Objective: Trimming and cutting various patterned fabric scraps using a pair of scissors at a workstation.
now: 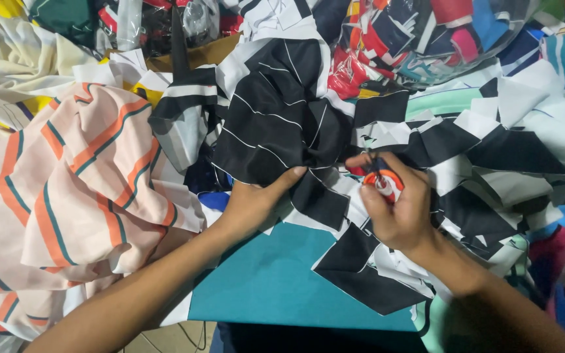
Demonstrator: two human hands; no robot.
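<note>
Over on the left lies a big heap of peach cloth (pixel 73 189) with orange and green stripes, rumpled and spilling toward the table edge. Next to it, the left hand (pixel 253 202) comes in, fingers closed and pinching the lower edge of a black piece of fabric with thin white lines (pixel 276 117), which bunches up above the thumb in the middle of the pile. Below both hands a flat teal sheet (pixel 263 274) shows. Just to the right, the right hand (pixel 397 206) is curled tight around small orange-handled scissors (pixel 382 183), tips at the black cloth's edge. Beyond that, black and white scraps (pixel 492 144) lie scattered, with a clear bag of coloured offcuts (pixel 426 33) up top.
</note>
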